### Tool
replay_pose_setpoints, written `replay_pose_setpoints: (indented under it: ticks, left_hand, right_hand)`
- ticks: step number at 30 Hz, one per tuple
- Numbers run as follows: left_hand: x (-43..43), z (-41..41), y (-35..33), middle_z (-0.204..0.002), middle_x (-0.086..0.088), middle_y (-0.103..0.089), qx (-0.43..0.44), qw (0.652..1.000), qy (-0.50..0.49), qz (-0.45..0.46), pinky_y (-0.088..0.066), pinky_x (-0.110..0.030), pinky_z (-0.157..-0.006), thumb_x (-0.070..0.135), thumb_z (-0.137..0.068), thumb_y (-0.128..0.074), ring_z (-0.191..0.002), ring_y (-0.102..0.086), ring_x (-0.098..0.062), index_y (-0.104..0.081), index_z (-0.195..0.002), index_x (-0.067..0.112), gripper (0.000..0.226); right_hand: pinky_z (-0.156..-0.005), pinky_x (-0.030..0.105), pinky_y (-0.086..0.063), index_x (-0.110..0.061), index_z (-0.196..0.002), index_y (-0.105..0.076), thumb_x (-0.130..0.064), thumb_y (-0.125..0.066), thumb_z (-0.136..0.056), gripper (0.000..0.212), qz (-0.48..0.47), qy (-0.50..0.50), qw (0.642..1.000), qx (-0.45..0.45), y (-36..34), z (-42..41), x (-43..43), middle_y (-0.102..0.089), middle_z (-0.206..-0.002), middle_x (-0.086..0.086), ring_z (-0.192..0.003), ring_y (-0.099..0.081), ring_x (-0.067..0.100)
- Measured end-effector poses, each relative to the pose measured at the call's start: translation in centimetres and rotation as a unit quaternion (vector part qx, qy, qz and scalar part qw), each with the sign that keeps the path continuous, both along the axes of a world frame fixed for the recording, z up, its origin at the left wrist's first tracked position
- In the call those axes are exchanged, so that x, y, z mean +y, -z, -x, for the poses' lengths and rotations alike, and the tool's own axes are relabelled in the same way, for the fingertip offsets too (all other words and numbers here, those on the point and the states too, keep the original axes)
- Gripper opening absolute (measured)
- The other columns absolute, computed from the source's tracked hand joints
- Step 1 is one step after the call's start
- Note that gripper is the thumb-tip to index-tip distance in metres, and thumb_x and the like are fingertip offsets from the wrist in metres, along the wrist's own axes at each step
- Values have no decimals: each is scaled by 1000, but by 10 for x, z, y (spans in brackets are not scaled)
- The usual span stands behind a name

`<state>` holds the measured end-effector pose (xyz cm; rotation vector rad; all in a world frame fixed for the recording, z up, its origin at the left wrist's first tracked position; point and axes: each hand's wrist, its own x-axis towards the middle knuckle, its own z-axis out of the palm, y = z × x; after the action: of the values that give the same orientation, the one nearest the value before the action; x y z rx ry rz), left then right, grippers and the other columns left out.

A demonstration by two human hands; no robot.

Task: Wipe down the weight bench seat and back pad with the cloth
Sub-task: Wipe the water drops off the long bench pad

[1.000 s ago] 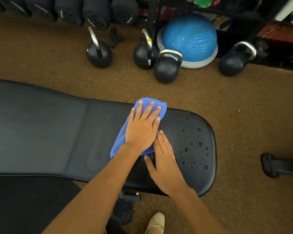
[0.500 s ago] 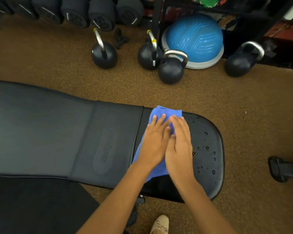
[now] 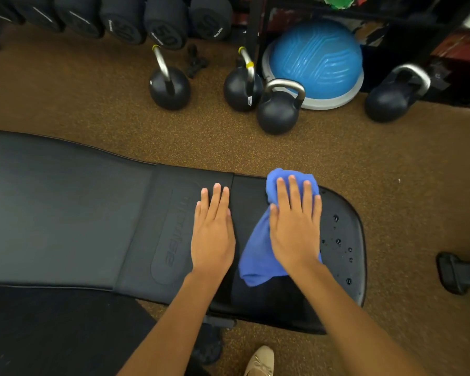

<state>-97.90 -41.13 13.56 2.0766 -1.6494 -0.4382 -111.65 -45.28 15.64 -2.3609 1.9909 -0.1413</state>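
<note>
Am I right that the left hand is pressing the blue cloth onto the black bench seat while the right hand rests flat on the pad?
Not quite: the head view shows the right hand pressing the blue cloth onto the black bench seat, while the left hand rests flat on the pad.

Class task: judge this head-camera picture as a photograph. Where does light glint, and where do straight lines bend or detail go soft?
Head view: glints show on the water droplets at the seat end beside the blue cloth; the wide lens bows the bench's far edge; the dumbbells along the top look soft; the right hand and left hand are sharp and evenly lit.
</note>
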Motion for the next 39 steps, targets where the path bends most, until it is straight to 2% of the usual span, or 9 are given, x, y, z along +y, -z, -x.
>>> replay_pose_setpoints:
  ticks: [3,6,9,16,20,23,29,34,39]
  left_hand:
    - [0,1,3,-151,-10,-28,-1,1000,-3,-1,-15,-42,-114,26,-95,-14,-141,-13,-27,-33,-143,6,55]
    - [2,1,2,-149,-12,-31,-7,1000,7,9,-18,-44,-113,25,-94,-19,-140,-16,-30,-35,-141,3,54]
    - [2,0,3,-148,-12,-33,-11,1000,4,21,-17,-42,-113,25,-95,-20,-140,-18,-28,-36,-140,3,53]
    - [1,1,3,-148,-10,-35,-39,999,-10,14,-20,-41,-113,21,-96,-22,-140,-22,-28,-39,-140,5,50]
    - [1,1,1,-142,-16,-42,-72,997,13,16,-31,-54,-105,17,-91,-26,-133,-33,-37,-43,-136,0,51]
    - [2,0,3,-147,-13,-36,-50,999,6,20,-23,-44,-112,21,-94,-23,-139,-24,-30,-39,-139,3,52]
    - [1,2,6,-148,-9,-34,-34,999,-10,36,-14,-39,-113,20,-97,-23,-141,-18,-25,-39,-140,6,48]
    - [3,2,5,-147,-13,-36,-75,997,6,23,-24,-45,-112,19,-94,-24,-139,-24,-31,-40,-139,2,50]
    - [2,1,7,-149,-8,-33,-44,999,-7,31,-12,-37,-114,21,-97,-21,-141,-17,-24,-37,-141,7,49]
  right_hand:
    - [-109,49,-15,-11,-138,-43,-30,-24,-92,53,-5,4,1000,-27,-2,-23,-5,-43,-143,11,-134,-33,38]
    - [-108,49,-19,-12,-136,-46,-28,-27,-91,51,-15,-109,994,-23,-2,-46,-1,-46,-141,10,-133,-36,37]
    - [-109,49,-25,-13,-136,-46,-29,-28,-92,50,-13,-150,988,-17,0,-38,-7,-47,-140,9,-132,-37,35]
    - [-106,54,-24,-8,-125,-51,-28,-31,-95,40,-26,-1,1000,3,-3,-26,-37,-56,-122,14,-115,-47,38]
    - [-100,47,-25,-13,-125,-51,-38,-11,-93,57,-70,-84,994,-5,-5,-60,-49,-59,-117,9,-106,-49,33]
    - [-95,41,-28,-17,-125,-49,-42,-20,-100,45,-102,-113,988,4,-6,-51,-66,-56,-122,6,-111,-47,29]
    - [-94,42,-31,-13,-115,-56,-45,-20,-99,51,-158,19,987,29,-15,-9,-86,-59,-120,11,-114,-48,31]
    - [-96,41,-27,-19,-124,-50,-43,-20,-100,45,-116,-77,990,14,-10,-43,-69,-54,-127,4,-116,-43,30]
    - [-90,40,-33,-20,-118,-54,-48,-22,-98,46,-105,-65,992,2,-10,-7,-75,-58,-119,4,-111,-48,28]
